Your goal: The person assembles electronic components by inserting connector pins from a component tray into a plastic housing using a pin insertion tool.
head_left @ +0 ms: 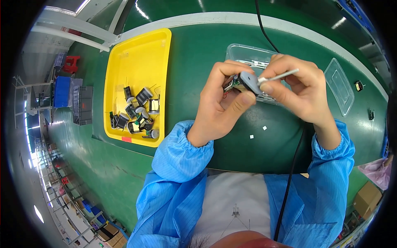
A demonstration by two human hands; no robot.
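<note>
Slippage worries me: my left hand (221, 97) pinches a small grey component (244, 82) while my right hand (300, 89) pinches a metal tool (278, 76) against it. If the tip skids, it could drop onto the tabletop (194, 62).

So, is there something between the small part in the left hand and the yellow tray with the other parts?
Nothing visible does. The left hand holds the small part above the green table, and the right hand holds a thin metal tool against it. The table between it and the yellow tray shows bare.
</note>
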